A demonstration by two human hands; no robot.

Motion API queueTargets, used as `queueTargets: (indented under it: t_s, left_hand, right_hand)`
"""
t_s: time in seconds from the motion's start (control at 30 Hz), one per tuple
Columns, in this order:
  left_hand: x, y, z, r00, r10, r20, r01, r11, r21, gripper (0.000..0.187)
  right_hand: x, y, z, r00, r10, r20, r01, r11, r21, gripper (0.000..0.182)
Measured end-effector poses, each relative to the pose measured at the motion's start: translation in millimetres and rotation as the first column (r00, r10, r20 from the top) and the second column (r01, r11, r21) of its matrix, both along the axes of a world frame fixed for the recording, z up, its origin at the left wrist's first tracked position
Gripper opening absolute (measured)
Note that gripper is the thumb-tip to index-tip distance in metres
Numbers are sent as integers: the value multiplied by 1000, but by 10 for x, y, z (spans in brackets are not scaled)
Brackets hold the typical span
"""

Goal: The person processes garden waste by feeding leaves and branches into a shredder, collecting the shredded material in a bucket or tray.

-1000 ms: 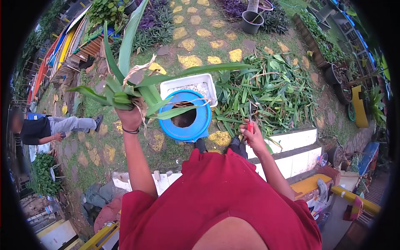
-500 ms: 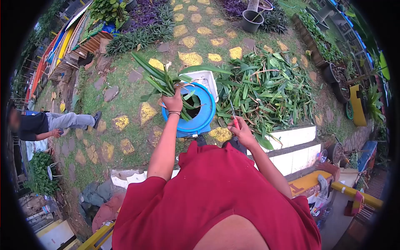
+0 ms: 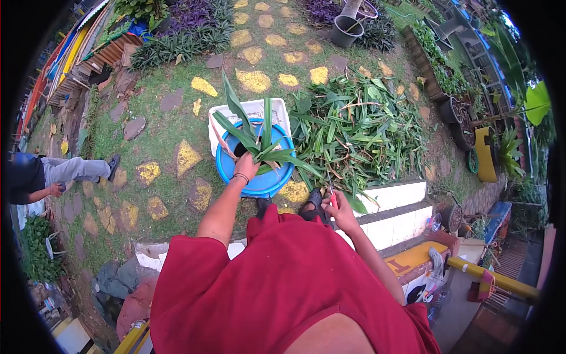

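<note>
My left hand (image 3: pixel 246 166) is closed around a bunch of long green leaves (image 3: pixel 266 127) over the blue round-rimmed bucket (image 3: pixel 285 174). The leaf tips fan up and outward, and some leaves lie across the bucket's opening. In my right hand (image 3: pixel 342 213) is a red-handled knife (image 3: pixel 333 200), its thin blade pointing away from me toward the leaf pile. That big heap of cut green leaves (image 3: pixel 365 130) lies on the grass right of the bucket. Behind the bucket sits a white tray (image 3: pixel 279 108), partly covered by it.
White-tiled steps (image 3: pixel 394 197) run close to my right arm. At the left stands another person (image 3: pixel 76 169) in grey trousers. Yellow stepping stones (image 3: pixel 253 80) cross the grass ahead, toward a dark plant pot (image 3: pixel 346 30). A planter bed (image 3: pixel 423 62) borders the right.
My left hand has lowered the leaf bunch onto the bucket's opening, and the leaves have turned more upright. My right hand still holds the knife. The whole view has shifted slightly.
</note>
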State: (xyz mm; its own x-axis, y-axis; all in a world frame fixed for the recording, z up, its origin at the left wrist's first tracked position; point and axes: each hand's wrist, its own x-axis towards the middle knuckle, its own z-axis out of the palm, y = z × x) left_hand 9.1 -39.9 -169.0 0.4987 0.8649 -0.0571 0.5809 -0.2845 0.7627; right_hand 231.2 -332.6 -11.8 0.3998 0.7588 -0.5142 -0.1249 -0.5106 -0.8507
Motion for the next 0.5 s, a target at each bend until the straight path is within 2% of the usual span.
queueTargets:
  t_s: [0.07,0.1,0.13,0.2,0.27,0.3,0.37,0.4,0.47,0.5]
  left_hand:
    - [37,26,-21,979,-164,-124,147,979,-141,35]
    - [53,63,22,957,-224,-184,182,958,-221,38]
    - [83,101,23,958,-223,-182,180,957,-226,38]
    - [105,145,9,900,-305,-312,195,921,-337,41]
    - [111,158,47,869,-341,-358,209,909,-360,45]
    - [82,154,68,866,-349,-358,217,907,-360,47]
    - [7,181,-65,847,-394,-357,269,897,-352,54]
    - [-18,179,-13,825,-413,-386,274,890,-365,57]
    - [-46,165,38,797,-413,-442,255,892,-373,62]
    - [-42,167,156,800,-405,-443,247,894,-373,62]
  right_hand:
    - [-26,273,51,999,6,-42,-7,1000,-21,55]
    - [-36,470,71,992,119,53,-116,992,-42,58]
    - [-42,676,106,962,230,147,-222,972,-72,61]
    - [-131,1114,254,840,418,347,-393,908,-143,62]
    - [-174,1483,32,765,546,341,-491,838,-238,72]
    - [-200,1638,-142,760,556,336,-504,831,-236,72]
    - [-259,1904,-494,622,745,241,-598,651,-467,75]
    - [-315,2040,-604,613,754,236,-613,642,-460,75]
    - [-403,2216,-757,481,841,248,-553,511,-658,72]
    - [-501,2300,-724,447,862,241,-498,463,-733,64]
